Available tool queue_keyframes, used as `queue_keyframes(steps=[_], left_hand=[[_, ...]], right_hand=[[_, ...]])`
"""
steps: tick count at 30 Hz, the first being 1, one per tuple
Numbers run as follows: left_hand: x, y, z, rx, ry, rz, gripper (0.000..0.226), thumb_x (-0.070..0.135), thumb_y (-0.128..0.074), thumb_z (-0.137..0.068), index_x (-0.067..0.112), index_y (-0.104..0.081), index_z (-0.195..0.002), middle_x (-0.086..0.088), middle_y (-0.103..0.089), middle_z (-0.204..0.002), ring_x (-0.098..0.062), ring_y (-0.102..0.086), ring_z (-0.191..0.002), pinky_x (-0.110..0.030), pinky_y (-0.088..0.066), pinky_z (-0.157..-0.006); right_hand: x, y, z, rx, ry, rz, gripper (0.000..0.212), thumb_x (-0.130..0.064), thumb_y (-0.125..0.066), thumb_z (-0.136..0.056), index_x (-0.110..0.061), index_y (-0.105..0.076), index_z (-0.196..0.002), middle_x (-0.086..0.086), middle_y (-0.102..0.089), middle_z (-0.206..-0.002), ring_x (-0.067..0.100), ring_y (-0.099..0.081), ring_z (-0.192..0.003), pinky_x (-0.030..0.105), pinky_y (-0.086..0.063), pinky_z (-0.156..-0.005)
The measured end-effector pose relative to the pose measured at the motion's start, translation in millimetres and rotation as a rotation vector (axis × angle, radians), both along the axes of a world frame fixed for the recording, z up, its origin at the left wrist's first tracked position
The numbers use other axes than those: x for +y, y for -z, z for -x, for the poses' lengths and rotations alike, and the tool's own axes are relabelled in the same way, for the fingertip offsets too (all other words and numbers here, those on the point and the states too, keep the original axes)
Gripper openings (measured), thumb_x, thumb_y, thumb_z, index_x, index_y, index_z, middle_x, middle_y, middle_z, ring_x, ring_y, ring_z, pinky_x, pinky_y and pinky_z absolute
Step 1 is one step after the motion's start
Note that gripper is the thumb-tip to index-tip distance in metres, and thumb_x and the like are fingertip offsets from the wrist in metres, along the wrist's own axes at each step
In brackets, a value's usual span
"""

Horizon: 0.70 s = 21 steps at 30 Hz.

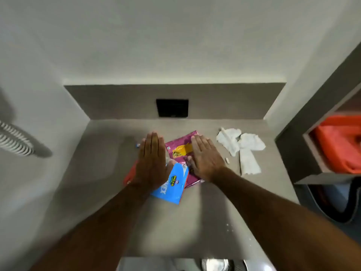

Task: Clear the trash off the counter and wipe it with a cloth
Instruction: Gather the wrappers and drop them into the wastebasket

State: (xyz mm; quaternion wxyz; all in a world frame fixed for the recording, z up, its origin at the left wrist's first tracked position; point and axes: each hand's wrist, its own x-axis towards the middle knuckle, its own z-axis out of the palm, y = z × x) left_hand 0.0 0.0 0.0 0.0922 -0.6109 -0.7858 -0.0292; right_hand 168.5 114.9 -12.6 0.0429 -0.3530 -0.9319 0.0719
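On the grey counter (pixel 101 173) lie a blue wrapper (pixel 172 186), a pink and yellow wrapper (pixel 181 147) and a red wrapper (pixel 130 173) that shows only at its edge under my left hand. My left hand (pixel 152 159) is flat, fingers together, palm down over the red and blue wrappers. My right hand (pixel 205 157) is flat over the pink wrapper's right side. Neither hand grips anything. Crumpled white tissue (pixel 242 149) lies to the right. A tiny white scrap (pixel 227 159) and a small blue bit (pixel 137 146) also lie on the counter.
A dark square opening (pixel 172 108) sits in the grey backsplash. To the right stands a shelf unit (pixel 304 153) with an orange bag (pixel 340 141) inside. A striped object (pixel 13 139) hangs on the left wall. The counter's front edge runs near the bottom.
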Motion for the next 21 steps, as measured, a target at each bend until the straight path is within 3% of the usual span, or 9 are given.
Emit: queue_keyframes(steps=[3,6,8,11,13,15,18,21], left_hand=[[-10.8,13.0,7.5,-0.060,-0.130,0.171,0.101,0.068,-0.048,-0.076,-0.009,-0.040,-0.142,-0.035,-0.040,-0.147,-0.051,-0.037,-0.136,-0.058,-0.031,-0.112],[-21.0,8.4,5.9,-0.149,-0.298,0.334,0.100,0.082,-0.051,-0.069,0.004,-0.054,-0.131,-0.022,-0.052,-0.134,-0.039,-0.052,-0.120,-0.044,-0.044,-0.098],[-20.1,5.3,5.7,-0.221,-0.336,0.368,0.087,0.074,-0.061,-0.073,0.010,-0.053,-0.131,-0.015,-0.052,-0.135,-0.033,-0.051,-0.124,-0.039,-0.045,-0.100],[-21.4,3.0,12.3,-0.314,-0.342,0.381,0.072,0.049,-0.073,-0.076,0.017,-0.049,-0.136,-0.008,-0.051,-0.137,-0.028,-0.050,-0.129,-0.036,-0.044,-0.104],[-28.0,-0.8,16.7,-0.318,-0.329,0.343,0.057,0.029,-0.063,-0.087,0.020,-0.047,-0.140,-0.006,-0.050,-0.142,-0.026,-0.045,-0.135,-0.033,-0.038,-0.110],[-37.1,-10.5,15.7,-0.403,-0.347,0.278,0.056,0.015,-0.053,-0.092,0.023,-0.041,-0.146,-0.006,-0.045,-0.152,-0.026,-0.041,-0.140,-0.033,-0.033,-0.113],[-58.5,-36.9,2.5,-0.458,-0.396,0.230,0.064,0.008,-0.050,-0.091,0.029,-0.036,-0.149,-0.011,-0.057,-0.141,-0.034,-0.056,-0.125,-0.038,-0.044,-0.101],[-98.1,-62.1,-32.1,-0.496,-0.344,0.109,0.058,0.010,-0.055,-0.088,0.027,-0.043,-0.142,-0.015,-0.070,-0.115,-0.039,-0.066,-0.100,-0.040,-0.050,-0.084]], right_hand=[[4.8,12.2,0.7,-0.108,0.015,0.079,0.083,-0.050,-0.043,-0.095,-0.002,-0.012,-0.155,0.021,-0.021,-0.162,0.035,-0.019,-0.149,0.046,-0.012,-0.122],[15.9,6.9,11.7,-0.214,0.047,0.177,0.091,-0.054,-0.058,-0.086,-0.009,-0.016,-0.154,0.018,-0.037,-0.154,0.037,-0.039,-0.137,0.048,-0.033,-0.112],[27.2,-5.0,24.4,-0.293,0.049,0.169,0.088,-0.049,-0.069,-0.080,-0.015,-0.027,-0.149,0.015,-0.053,-0.139,0.035,-0.054,-0.121,0.046,-0.045,-0.100],[28.6,-16.3,34.2,-0.349,0.033,0.155,0.066,-0.036,-0.069,-0.082,-0.023,-0.041,-0.141,0.010,-0.063,-0.125,0.033,-0.063,-0.109,0.043,-0.049,-0.089],[17.0,-17.3,33.9,-0.299,0.001,0.151,0.055,-0.032,-0.065,-0.086,-0.027,-0.047,-0.137,0.007,-0.067,-0.116,0.030,-0.065,-0.101,0.039,-0.049,-0.080],[0.9,-23.6,26.9,-0.201,-0.012,0.129,0.048,-0.034,-0.060,-0.088,-0.030,-0.048,-0.135,0.005,-0.068,-0.110,0.028,-0.066,-0.094,0.035,-0.048,-0.073],[-32.7,-35.1,-1.9,-0.035,0.011,0.134,0.063,-0.036,-0.068,-0.080,-0.029,-0.044,-0.138,0.007,-0.068,-0.112,0.032,-0.069,-0.089,0.037,-0.053,-0.074],[-91.1,-48.4,-58.1,0.124,0.107,0.065,0.073,-0.035,-0.074,-0.073,-0.026,-0.049,-0.141,0.006,-0.071,-0.104,0.031,-0.070,-0.074,0.032,-0.051,-0.061]])
